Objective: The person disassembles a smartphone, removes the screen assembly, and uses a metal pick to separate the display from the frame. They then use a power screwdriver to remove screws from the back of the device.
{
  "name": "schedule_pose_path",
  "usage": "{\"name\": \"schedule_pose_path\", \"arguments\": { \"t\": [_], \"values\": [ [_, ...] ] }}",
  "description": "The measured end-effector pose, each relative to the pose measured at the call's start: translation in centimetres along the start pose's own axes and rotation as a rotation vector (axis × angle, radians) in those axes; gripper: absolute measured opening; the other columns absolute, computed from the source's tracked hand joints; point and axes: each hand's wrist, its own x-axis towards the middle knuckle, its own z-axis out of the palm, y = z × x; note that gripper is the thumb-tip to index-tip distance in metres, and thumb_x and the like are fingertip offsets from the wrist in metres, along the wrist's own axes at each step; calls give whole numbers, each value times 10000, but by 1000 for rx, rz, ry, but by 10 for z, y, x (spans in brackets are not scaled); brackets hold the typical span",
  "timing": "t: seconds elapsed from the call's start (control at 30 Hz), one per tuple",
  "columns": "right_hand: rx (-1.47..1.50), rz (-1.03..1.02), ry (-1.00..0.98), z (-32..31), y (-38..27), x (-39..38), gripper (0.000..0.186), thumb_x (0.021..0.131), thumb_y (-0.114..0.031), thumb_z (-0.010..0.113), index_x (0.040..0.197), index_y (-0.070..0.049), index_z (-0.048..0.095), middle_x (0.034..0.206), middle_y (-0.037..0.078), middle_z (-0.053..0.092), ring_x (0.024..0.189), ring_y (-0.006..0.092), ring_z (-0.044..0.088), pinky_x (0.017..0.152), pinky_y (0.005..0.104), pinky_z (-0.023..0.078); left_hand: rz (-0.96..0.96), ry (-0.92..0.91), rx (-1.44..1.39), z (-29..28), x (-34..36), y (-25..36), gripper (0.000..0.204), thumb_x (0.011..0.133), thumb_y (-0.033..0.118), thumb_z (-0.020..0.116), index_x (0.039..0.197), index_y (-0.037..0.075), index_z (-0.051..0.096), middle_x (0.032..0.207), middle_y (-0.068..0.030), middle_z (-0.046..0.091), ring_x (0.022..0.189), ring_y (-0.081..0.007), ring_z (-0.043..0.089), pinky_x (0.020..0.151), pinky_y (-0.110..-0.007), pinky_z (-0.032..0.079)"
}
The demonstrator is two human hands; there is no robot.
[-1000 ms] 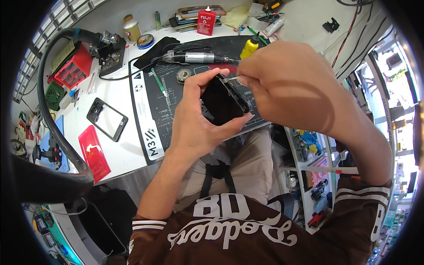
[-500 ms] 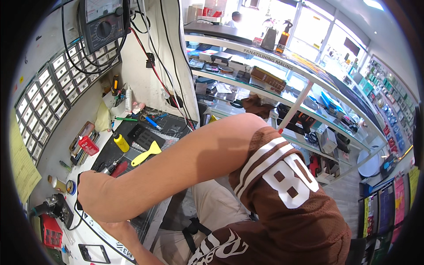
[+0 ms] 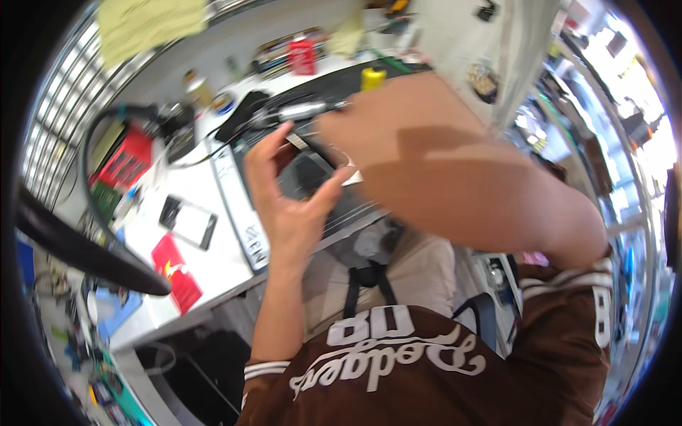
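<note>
My left hand (image 3: 288,202) is raised over the dark work mat (image 3: 348,213). Its thumb and fingers hold the edges of a dark, flat, phone-like part (image 3: 310,170) with a pale strip at one end. My right hand (image 3: 341,131) is just right of that part, blurred, its fingers turned away and mostly hidden. Whether it grips anything does not show. Just beyond both hands is a silver and black pen-shaped tool (image 3: 302,111), its tip close to my right knuckles. A black cloth-like piece (image 3: 243,117) lies beside the tool.
On the white desk (image 3: 153,213) lie an empty phone frame (image 3: 188,221) and a red packet (image 3: 176,273). A dark curved arm (image 3: 92,241) juts in at left. Behind are a red tray (image 3: 126,156), a red bottle (image 3: 302,57) and a yellow bottle (image 3: 372,78).
The view has swung left and down toward the desk. My left hand, mostly hidden beneath my right forearm before, now shows with the flat part. My right hand has shifted away from the black item's edge.
</note>
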Motion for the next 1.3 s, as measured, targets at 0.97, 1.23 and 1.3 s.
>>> {"name": "schedule_pose_path", "arguments": {
  "t": [0.97,1.23,1.3],
  "values": [
    [375,-254,-353,59,137,44,290,912,-13,660,1161,-88,790,857,89,639,886,278,597,832,404,511,-27,-513,-348,-71,36,-10,650,887,257,844,1456,54,604,1418,-120,585,1302,-266,598,1132,-397,450],
    [318,51,-54,72,57,-8,287,912,-3,708,1193,-37,755,809,124,657,729,325,654,661,411,519,210,-54,493,-44,-4,27,703,818,202,899,1463,160,621,1480,-152,567,1458,-386,436,1232,-514,309],
    [296,130,-9,66,31,-17,270,916,-9,718,1184,-20,749,788,144,659,682,343,651,634,436,510,250,-32,470,-39,-5,22,701,805,196,911,1445,153,629,1507,-139,562,1477,-384,428,1232,-508,319]
  ]
}}
